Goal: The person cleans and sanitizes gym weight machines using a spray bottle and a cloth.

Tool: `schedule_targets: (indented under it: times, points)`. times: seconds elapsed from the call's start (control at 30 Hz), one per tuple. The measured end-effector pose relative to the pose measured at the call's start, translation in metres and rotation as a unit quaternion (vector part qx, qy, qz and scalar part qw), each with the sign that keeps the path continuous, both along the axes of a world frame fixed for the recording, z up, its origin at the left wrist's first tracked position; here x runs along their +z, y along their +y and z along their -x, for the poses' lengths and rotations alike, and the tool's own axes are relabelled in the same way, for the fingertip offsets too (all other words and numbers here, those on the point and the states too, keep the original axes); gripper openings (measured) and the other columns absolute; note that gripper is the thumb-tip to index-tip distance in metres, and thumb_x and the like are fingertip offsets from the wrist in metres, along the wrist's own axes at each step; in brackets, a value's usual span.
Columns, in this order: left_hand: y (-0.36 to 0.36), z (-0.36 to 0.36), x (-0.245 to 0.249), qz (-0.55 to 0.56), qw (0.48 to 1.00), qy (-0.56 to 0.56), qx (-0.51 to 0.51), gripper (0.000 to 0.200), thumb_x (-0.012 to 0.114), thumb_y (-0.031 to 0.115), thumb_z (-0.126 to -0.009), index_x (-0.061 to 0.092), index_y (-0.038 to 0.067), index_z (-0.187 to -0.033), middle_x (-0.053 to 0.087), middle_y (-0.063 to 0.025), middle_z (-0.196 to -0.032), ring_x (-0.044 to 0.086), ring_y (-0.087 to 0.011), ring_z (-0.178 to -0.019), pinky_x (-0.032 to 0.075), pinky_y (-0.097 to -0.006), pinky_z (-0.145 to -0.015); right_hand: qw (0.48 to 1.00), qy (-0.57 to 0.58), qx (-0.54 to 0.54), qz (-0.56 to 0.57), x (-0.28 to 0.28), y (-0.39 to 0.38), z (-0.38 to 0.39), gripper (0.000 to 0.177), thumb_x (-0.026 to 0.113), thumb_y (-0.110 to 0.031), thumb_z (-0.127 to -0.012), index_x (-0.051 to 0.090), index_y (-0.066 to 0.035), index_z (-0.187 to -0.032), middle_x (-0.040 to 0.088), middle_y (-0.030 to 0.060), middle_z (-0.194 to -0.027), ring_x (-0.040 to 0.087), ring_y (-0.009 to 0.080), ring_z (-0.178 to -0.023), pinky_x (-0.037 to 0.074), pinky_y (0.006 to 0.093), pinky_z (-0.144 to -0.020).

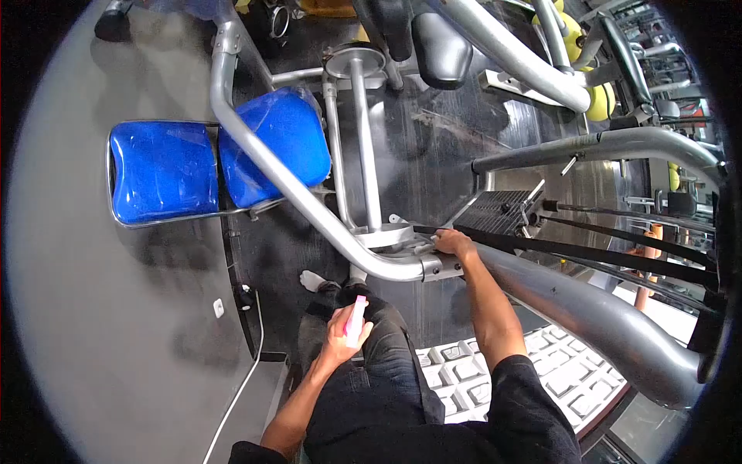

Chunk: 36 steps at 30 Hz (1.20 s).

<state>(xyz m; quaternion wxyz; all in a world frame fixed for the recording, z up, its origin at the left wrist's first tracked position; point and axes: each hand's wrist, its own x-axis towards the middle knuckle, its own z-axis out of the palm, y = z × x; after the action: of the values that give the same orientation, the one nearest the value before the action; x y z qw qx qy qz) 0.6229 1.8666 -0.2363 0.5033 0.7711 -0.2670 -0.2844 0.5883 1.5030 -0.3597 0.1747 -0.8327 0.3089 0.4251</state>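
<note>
My left hand (338, 334) is closed around a pink-and-white spray bottle (355, 320), held in front of my legs. Only the bottle's narrow top shows clearly; the rest is hidden by the hand and the angle. Farther forward and to the right, my right hand (454, 243) rests at a joint of the grey gym machine frame (379, 267). Its fingers are curled down by the metal bracket and a black belt (587, 251). Whatever lies under those fingers is too small to make out.
A blue padded chair (164, 172) in clear plastic stands at the left, beyond a bent tube. A thick grey tube (587, 309) runs along my right. A weight stack (502, 210), a black pad (442, 50) and a white cable (246, 379) are around me.
</note>
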Motion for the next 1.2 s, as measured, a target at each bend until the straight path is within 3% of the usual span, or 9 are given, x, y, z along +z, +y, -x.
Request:
schedule_targets:
  times: [0.13, 0.27, 0.43, 0.57, 0.63, 0.7, 0.77, 1.03, 1.2]
  points:
    - [0.001, 0.002, -0.002, -0.008, 1.0, 0.019, 0.012, 0.044, 0.073, 0.009, -0.077, 0.057, 0.001, -0.117, 0.064, -0.0139, -0.106, 0.063, -0.0291, -0.086, 0.048, -0.0402, -0.081, 0.996, 0.056, 0.061, -0.021, 0.034, 0.013, -0.021, 0.046, 0.041, -0.036, -0.089, 0.057, -0.015, -0.127, 0.054, 0.0153, -0.132, 0.054, 0.0332, -0.118, 0.041, 0.0423, -0.102]
    - [-0.002, 0.001, -0.003, 0.005, 1.0, -0.01, 0.021, 0.043, 0.073, 0.009, -0.077, 0.057, 0.001, -0.117, 0.064, -0.0133, -0.102, 0.062, -0.0291, -0.083, 0.048, -0.0402, -0.081, 0.996, 0.0, 0.075, -0.046, -0.028, -0.01, -0.002, 0.04, 0.055, -0.03, -0.081, 0.064, -0.019, -0.119, 0.063, 0.0117, -0.12, 0.062, 0.0271, -0.109, 0.051, 0.0402, -0.09]
    - [0.0, 0.001, -0.004, 0.002, 1.0, 0.0, 0.026, 0.042, 0.072, 0.01, -0.078, 0.058, 0.001, -0.116, 0.063, -0.0131, -0.096, 0.061, -0.029, -0.081, 0.048, -0.0407, -0.079, 0.965, 0.073, 0.239, -0.084, 0.019, -0.012, -0.037, 0.027, 0.063, -0.02, -0.075, 0.073, -0.014, -0.099, 0.069, 0.0104, -0.106, 0.066, 0.0284, -0.101, 0.054, 0.04, -0.082]
    - [0.001, 0.001, -0.003, -0.004, 1.0, -0.006, 0.026, 0.042, 0.072, 0.01, -0.078, 0.058, 0.0, -0.116, 0.063, -0.0123, -0.091, 0.061, -0.0287, -0.08, 0.048, -0.0406, -0.078, 0.974, 0.083, 0.207, 0.026, 0.07, 0.012, -0.065, 0.023, 0.064, -0.012, -0.072, 0.074, -0.008, -0.092, 0.07, 0.0175, -0.1, 0.067, 0.0307, -0.098, 0.056, 0.0412, -0.073]
    - [0.001, 0.002, -0.003, -0.012, 0.999, 0.006, 0.032, 0.042, 0.072, 0.011, -0.078, 0.057, 0.0, -0.116, 0.063, -0.0112, -0.087, 0.061, -0.0281, -0.079, 0.048, -0.0403, -0.077, 0.981, -0.012, 0.179, 0.074, 0.041, 0.02, -0.05, 0.022, 0.063, -0.015, -0.075, 0.073, -0.009, -0.094, 0.07, 0.0188, -0.095, 0.068, 0.031, -0.095, 0.056, 0.0413, -0.071]
    - [0.0, 0.003, -0.004, -0.009, 1.0, -0.004, 0.028, 0.041, 0.072, 0.011, -0.079, 0.058, 0.001, -0.116, 0.063, -0.011, -0.086, 0.061, -0.0281, -0.079, 0.048, -0.0403, -0.078, 0.912, -0.332, 0.181, 0.158, 0.013, 0.034, -0.033, 0.016, 0.056, -0.02, -0.084, 0.066, -0.008, -0.087, 0.069, 0.017, -0.085, 0.069, 0.0304, -0.077, 0.057, 0.0407, -0.062]
    - [-0.004, -0.001, -0.004, -0.005, 1.0, -0.02, 0.024, 0.041, 0.071, 0.011, -0.079, 0.058, 0.001, -0.116, 0.063, -0.0109, -0.085, 0.061, -0.028, -0.08, 0.048, -0.0403, -0.078, 0.908, -0.345, 0.203, 0.127, -0.028, 0.048, -0.008, 0.015, 0.052, -0.022, -0.086, 0.061, -0.01, -0.083, 0.066, 0.015, -0.079, 0.068, 0.0308, -0.071, 0.056, 0.0411, -0.059]
    - [0.003, 0.002, -0.005, -0.005, 0.999, -0.013, 0.036, 0.04, 0.072, 0.01, -0.078, 0.058, 0.001, -0.114, 0.064, -0.0128, -0.101, 0.062, -0.0287, -0.083, 0.049, -0.0403, -0.079, 0.962, -0.128, 0.239, 0.026, 0.039, 0.058, -0.038, 0.023, 0.054, -0.022, -0.084, 0.069, -0.007, -0.088, 0.07, 0.0164, -0.089, 0.069, 0.0304, -0.085, 0.056, 0.0413, -0.068]
    - [0.011, 0.005, -0.009, -0.016, 0.999, 0.004, 0.044, 0.041, 0.072, 0.009, -0.077, 0.056, 0.0, -0.114, 0.064, -0.0125, -0.103, 0.062, -0.0292, -0.083, 0.049, -0.0403, -0.079, 0.969, 0.027, 0.243, -0.048, 0.074, 0.018, -0.053, 0.028, 0.057, -0.019, -0.08, 0.069, -0.022, -0.105, 0.07, 0.0111, -0.099, 0.068, 0.0286, -0.093, 0.055, 0.0421, -0.076]
